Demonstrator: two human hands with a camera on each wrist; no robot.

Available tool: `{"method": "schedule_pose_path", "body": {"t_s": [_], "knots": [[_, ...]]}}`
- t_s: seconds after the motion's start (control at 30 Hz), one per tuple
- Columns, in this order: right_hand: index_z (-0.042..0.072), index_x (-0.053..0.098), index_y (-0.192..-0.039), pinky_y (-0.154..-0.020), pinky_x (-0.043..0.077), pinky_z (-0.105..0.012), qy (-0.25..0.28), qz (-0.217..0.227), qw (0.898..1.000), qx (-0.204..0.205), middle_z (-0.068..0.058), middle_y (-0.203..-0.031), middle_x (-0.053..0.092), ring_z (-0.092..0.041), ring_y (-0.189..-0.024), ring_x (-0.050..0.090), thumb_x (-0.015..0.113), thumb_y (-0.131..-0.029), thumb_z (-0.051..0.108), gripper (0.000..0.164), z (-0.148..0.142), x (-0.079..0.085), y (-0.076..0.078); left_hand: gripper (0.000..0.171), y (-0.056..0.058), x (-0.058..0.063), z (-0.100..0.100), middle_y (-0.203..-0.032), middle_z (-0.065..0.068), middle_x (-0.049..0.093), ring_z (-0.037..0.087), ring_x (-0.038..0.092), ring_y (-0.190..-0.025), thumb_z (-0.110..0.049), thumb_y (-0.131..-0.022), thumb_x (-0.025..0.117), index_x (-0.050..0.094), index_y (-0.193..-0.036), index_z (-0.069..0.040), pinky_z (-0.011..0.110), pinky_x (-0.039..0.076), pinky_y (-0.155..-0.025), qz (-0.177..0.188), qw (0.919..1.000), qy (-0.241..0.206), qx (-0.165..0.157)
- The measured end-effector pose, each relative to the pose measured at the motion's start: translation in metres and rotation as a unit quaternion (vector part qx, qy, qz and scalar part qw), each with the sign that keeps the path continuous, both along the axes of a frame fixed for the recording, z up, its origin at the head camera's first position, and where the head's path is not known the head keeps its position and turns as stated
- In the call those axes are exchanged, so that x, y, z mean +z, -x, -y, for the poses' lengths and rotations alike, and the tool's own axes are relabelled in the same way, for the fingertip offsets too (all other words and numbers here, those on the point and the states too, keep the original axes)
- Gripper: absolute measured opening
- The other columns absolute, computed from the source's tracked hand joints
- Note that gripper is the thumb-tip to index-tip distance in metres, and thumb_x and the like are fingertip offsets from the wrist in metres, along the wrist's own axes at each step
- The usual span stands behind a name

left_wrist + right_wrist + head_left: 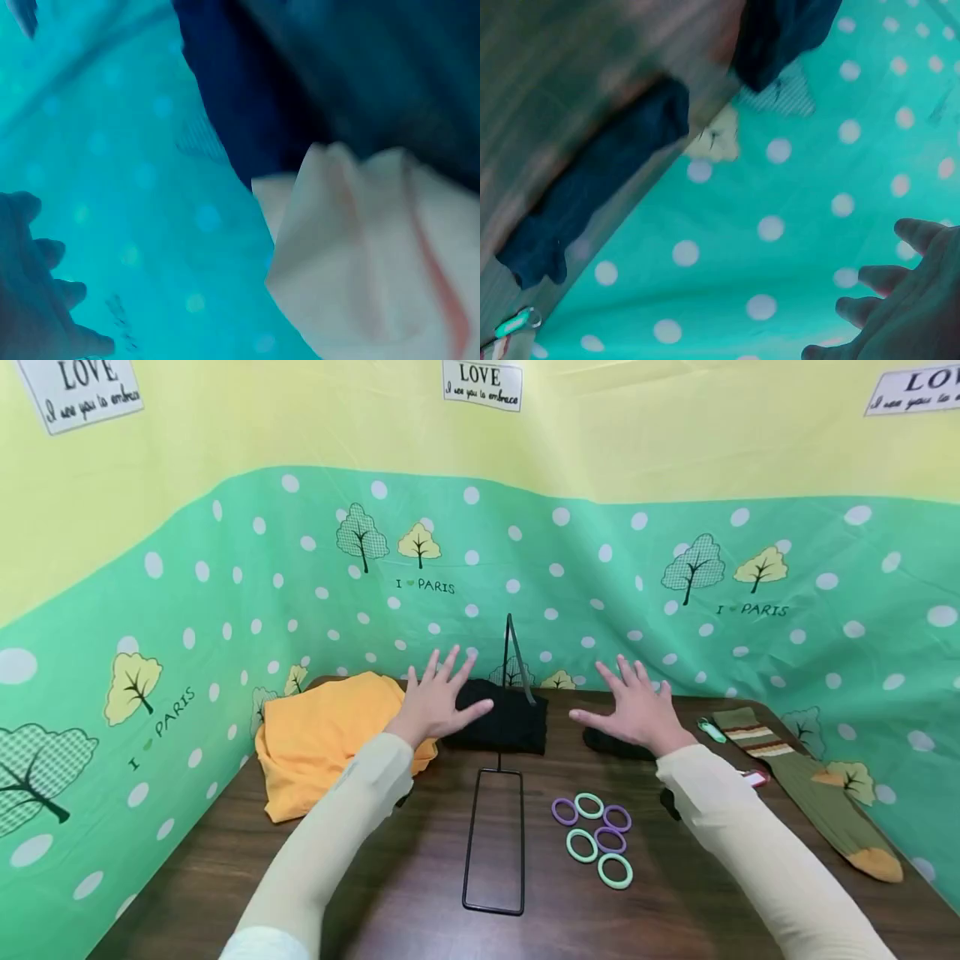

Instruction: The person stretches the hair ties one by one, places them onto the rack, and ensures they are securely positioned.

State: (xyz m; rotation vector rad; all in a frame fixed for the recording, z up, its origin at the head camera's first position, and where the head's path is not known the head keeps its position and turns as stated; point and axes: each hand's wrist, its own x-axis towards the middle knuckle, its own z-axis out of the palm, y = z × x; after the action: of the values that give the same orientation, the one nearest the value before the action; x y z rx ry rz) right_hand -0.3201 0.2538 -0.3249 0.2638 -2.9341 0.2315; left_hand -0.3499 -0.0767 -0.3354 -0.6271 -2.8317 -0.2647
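Observation:
Both hands are raised with fingers spread, holding nothing. In the head view my left hand (438, 702) hovers between a bundled orange cloth (330, 727) and a folded black cloth (517, 731), overlapping the black one. My right hand (637, 710) is over a smaller black cloth (611, 745), partly hidden behind it; in the right wrist view that cloth looks long and narrow. Between the arms stands a black wire stand (492, 910) with a rectangular base and a tall peaked top. Green rings (617, 886) and purple rings (553, 812) lie flat right of it.
An olive sock (817, 793) with stripes and an orange toe lies along the right table edge. Beside it are a green key tag (712, 731) and a red-edged tag (757, 778), partly behind the right sleeve. A patterned curtain (480, 535) surrounds the brown table (420, 877).

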Motion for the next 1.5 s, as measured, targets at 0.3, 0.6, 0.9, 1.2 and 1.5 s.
{"method": "schedule_pose_path", "body": {"t_s": [0.3, 0.6, 0.9, 1.2, 1.5], "knots": [[0.020, 0.028, -0.147, -0.101, 0.019, -0.065, 0.001, -0.025, 0.996, 0.085, -0.019, -0.149, 0.026, -0.042, -0.133, 0.029, 0.053, -0.066, 0.080, 0.104, 0.000, -0.025, -0.066, 0.087, -0.084, -0.029, 0.006, -0.157, -0.003, 0.004, 0.031, 0.013, -0.142, -0.082, -0.078, 0.023, -0.001, -0.148, -0.037, 0.064, 0.023, -0.102, 0.001, 0.9925, 0.055, -0.109], [0.016, 0.051, -0.131, -0.070, 0.048, -0.037, 0.078, 0.029, 0.990, 0.114, -0.007, -0.112, 0.056, -0.024, -0.096, 0.059, 0.070, -0.060, 0.069, 0.091, -0.010, -0.060, -0.110, 0.102, -0.134, -0.056, 0.010, -0.130, 0.007, 0.050, 0.024, 0.051, -0.111, -0.088, -0.070, 0.030, 0.026, -0.148, -0.023, 0.039, 0.048, -0.082, 0.037, 0.9806, 0.134, -0.138], [0.015, 0.067, -0.104, -0.053, 0.034, -0.019, 0.126, 0.094, 0.977, 0.145, 0.009, -0.070, 0.050, 0.001, -0.062, 0.041, 0.079, -0.059, 0.056, 0.062, -0.015, -0.074, -0.133, 0.102, -0.154, -0.072, 0.010, -0.124, 0.003, 0.054, 0.022, 0.057, -0.102, -0.087, -0.066, 0.039, 0.043, -0.140, -0.016, 0.033, 0.051, -0.072, 0.090, 0.9695, 0.182, -0.137], [0.018, 0.064, -0.096, -0.050, 0.030, -0.019, 0.136, 0.136, 0.970, 0.146, 0.009, -0.064, 0.043, 0.002, -0.057, 0.034, 0.080, -0.060, 0.051, 0.051, -0.021, -0.084, -0.136, 0.095, -0.156, -0.075, 0.011, -0.113, 0.001, 0.055, 0.019, 0.057, -0.090, -0.081, -0.068, 0.049, 0.051, -0.133, -0.012, 0.029, 0.048, -0.061, 0.080, 0.9676, 0.190, -0.145], [0.020, 0.061, -0.090, -0.048, 0.027, -0.018, 0.115, 0.127, 0.974, 0.150, 0.011, -0.060, 0.039, 0.002, -0.054, 0.031, 0.080, -0.062, 0.048, 0.043, -0.019, -0.088, -0.140, 0.093, -0.158, -0.078, 0.010, -0.119, 0.001, 0.055, 0.020, 0.059, -0.096, -0.080, -0.070, 0.048, 0.049, -0.135, -0.013, 0.030, 0.051, -0.066, 0.079, 0.9652, 0.205, -0.141]]}}
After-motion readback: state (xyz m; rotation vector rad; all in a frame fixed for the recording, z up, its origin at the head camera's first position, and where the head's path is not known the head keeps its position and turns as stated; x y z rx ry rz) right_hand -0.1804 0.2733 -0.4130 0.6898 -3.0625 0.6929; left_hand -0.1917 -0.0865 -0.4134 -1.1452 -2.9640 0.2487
